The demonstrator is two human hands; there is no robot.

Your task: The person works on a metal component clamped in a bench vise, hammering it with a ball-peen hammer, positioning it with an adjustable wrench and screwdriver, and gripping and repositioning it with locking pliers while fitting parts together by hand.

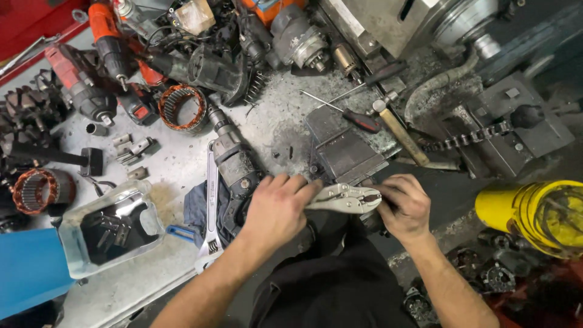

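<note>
From the head camera we see our left hand [278, 209] curled around the handles of silver locking pliers [344, 198], while our right hand [405, 205] closes over their jaw end, just in front of a bench vise [343, 152]. The grey counter [176, 164] is gritty and crowded with power tools. A clear plastic tub [109, 234] holds dark metal parts.
</note>
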